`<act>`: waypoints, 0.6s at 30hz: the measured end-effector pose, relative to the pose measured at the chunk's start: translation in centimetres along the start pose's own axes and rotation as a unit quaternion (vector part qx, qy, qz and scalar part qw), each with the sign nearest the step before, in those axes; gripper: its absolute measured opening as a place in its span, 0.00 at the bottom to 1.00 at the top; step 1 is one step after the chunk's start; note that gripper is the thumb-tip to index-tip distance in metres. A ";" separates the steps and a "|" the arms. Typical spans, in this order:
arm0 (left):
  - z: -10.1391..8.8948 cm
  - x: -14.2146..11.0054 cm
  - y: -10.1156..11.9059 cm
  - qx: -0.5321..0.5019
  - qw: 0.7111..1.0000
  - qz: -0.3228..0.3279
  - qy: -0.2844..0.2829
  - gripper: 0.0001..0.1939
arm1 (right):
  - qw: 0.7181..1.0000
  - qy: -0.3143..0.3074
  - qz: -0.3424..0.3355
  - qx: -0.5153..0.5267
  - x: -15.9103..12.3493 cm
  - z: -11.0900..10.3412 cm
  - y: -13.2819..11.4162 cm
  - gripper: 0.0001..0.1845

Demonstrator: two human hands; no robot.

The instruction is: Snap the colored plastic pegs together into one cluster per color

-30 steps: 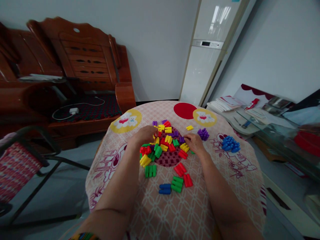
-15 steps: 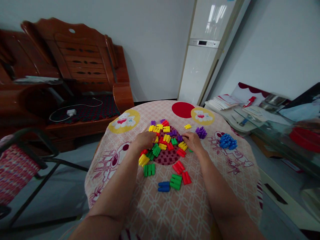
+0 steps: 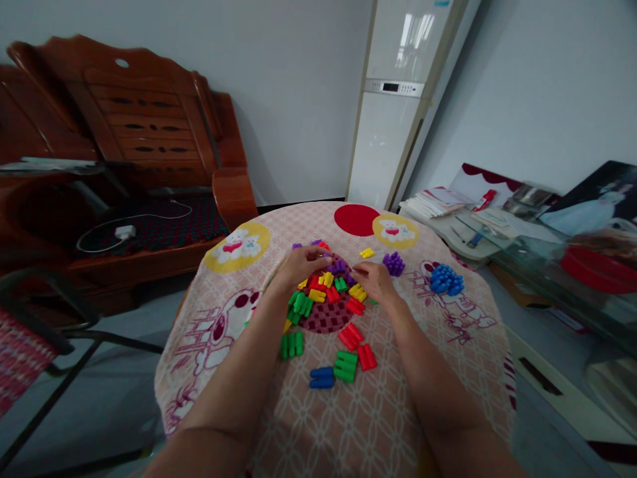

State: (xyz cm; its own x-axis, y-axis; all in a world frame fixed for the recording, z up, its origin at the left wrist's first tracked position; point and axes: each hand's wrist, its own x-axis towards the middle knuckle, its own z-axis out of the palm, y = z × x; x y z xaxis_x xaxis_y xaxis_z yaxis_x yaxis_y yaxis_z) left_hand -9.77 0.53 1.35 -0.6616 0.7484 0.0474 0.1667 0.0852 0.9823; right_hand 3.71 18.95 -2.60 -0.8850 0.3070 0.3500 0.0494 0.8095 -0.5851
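Note:
My left hand (image 3: 302, 263) reaches over the far left of a pile of plastic building blocks, fingers stretched out and apart, and it covers some of the yellow and red ones. My right hand (image 3: 374, 279) is at the pile's right side. Its fingertips are pinched at a purple block (image 3: 351, 279); they partly hide it. Between the hands lie more purple blocks (image 3: 338, 266), a green block (image 3: 340, 284) and yellow blocks (image 3: 326, 279). Closer to me are green blocks (image 3: 300, 304), red blocks (image 3: 351, 336) and a blue block (image 3: 321, 378).
A purple cluster (image 3: 393, 263) and a blue cluster (image 3: 446, 279) of blocks stand right of my right hand. A single yellow block (image 3: 367, 253) lies beyond it. The round table has a patterned cloth (image 3: 368, 425). A glass shelf (image 3: 527, 255) borders the right; a wooden bench (image 3: 149, 133) stands left.
My left hand has moved away from me and slightly right over the pile, its fingers now extended. My right hand stays by the purple block. The view has shifted slightly right.

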 end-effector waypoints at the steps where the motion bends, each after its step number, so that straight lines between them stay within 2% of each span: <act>1: 0.7 0.1 -0.2 -0.027 1.000 -0.010 0.009 0.26 | 0.999 -0.002 -0.002 0.038 0.0 -0.1 -0.7 0.07; 5: 2.4 0.2 -0.6 -0.078 0.996 -0.043 0.028 0.25 | 0.990 -0.004 -0.020 0.139 0.0 0.1 -3.3 0.16; 8: 2.8 0.1 -0.5 -0.079 0.995 -0.054 0.021 0.23 | 0.990 0.030 -0.033 0.137 0.0 0.5 -4.1 0.12; 12: 3.3 0.1 -0.5 -0.061 0.995 -0.080 0.009 0.20 | 0.988 0.081 -0.021 0.129 0.1 0.7 -4.1 0.10; 18: 4.0 0.3 -1.0 -0.059 0.996 -0.072 -0.011 0.18 | 0.979 0.093 0.038 0.177 0.5 0.3 -2.9 0.11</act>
State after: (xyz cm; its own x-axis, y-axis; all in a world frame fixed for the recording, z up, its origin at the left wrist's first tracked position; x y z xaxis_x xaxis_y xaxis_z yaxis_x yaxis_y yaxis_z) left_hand -7.24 3.27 -0.36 -0.6557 0.7487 -0.0977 -0.0160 0.1156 0.9932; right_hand 2.98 16.60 -1.00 -0.7835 0.4724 0.4038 -0.0814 0.5661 -0.8203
